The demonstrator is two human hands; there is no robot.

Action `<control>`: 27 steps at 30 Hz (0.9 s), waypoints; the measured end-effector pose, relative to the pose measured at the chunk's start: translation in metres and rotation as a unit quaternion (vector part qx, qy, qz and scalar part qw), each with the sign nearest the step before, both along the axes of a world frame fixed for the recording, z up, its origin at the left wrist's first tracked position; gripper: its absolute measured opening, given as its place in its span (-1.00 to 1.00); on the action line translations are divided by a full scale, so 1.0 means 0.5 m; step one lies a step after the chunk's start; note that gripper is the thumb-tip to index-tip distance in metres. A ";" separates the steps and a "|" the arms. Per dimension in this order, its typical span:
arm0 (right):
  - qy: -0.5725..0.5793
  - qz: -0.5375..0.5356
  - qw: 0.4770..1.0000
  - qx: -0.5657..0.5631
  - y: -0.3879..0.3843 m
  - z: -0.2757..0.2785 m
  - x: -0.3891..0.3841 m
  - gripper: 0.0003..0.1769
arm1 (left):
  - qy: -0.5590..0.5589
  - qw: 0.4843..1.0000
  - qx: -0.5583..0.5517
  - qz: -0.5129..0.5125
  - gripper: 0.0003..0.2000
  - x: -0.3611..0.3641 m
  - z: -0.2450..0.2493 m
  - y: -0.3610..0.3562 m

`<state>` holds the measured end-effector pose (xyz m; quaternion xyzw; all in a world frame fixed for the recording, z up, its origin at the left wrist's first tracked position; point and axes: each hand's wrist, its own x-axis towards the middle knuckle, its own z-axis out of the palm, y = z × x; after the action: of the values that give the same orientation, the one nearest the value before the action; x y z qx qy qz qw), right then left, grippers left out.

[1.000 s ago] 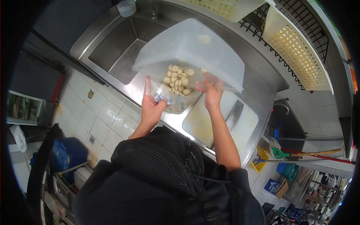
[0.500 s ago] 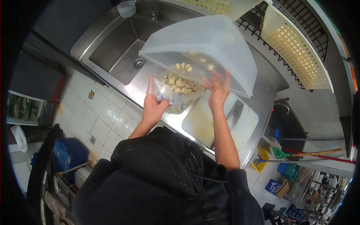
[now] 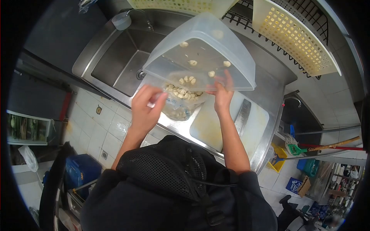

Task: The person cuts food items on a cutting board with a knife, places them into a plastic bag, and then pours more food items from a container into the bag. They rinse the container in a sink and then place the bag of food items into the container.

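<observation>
A translucent plastic tub [image 3: 208, 34] is tilted over a clear bag [image 3: 177, 111] of pale, round food pieces [image 3: 183, 92]. Several pieces cling to the tub's inside. My right hand [image 3: 222, 94] supports the tub's lower edge, fingers spread against it. At the left side of the bag, my left hand [image 3: 148, 106] is blurred, its thumb and fingers curled together near the bag's rim; whether it pinches the film is not clear. Under my right forearm lies a white cutting board [image 3: 208, 123] with a wide-bladed knife [image 3: 243, 115] on it.
A steel sink [image 3: 115, 65] with a plastic scoop [image 3: 121, 22] at its corner is at the upper left. Cream perforated baskets [image 3: 296, 38] stand on a wire rack at the upper right. A yellow bucket [image 3: 278, 158] is on the floor at right.
My left hand has moved off the bag's front, left and slightly up, and its fingers have curled. The tub is tipped more steeply, and pieces inside it have shifted.
</observation>
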<state>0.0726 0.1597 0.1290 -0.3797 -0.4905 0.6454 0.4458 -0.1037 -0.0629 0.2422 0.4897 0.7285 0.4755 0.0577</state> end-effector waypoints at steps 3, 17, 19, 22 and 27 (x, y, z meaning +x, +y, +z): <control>-0.004 0.004 1.000 0.010 -0.017 0.030 -0.008 -0.15 | 0.079 0.987 0.077 -0.114 -0.75 0.022 0.031 0.131; 0.002 0.018 1.000 -0.001 -0.033 0.062 0.020 -0.09 | 0.256 0.930 0.262 0.020 -0.71 -0.025 0.013 0.315; -0.010 0.029 1.000 0.005 -0.038 0.061 0.010 -0.08 | 0.260 0.948 0.185 0.014 -0.74 -0.054 -0.020 0.329; -0.007 0.018 1.000 0.010 -0.034 0.063 0.007 -0.07 | 0.229 0.971 -0.057 -0.032 -0.76 -0.071 -0.120 0.324; -0.019 0.039 0.999 -0.001 -0.032 0.062 0.016 -0.06 | 0.124 0.989 -0.044 -0.063 -0.77 -0.001 -0.111 0.310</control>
<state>0.0807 0.1440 0.1600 -0.3728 -0.5127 0.6553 0.4108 -0.1041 0.0923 0.1867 0.5869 0.7177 0.3742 0.0188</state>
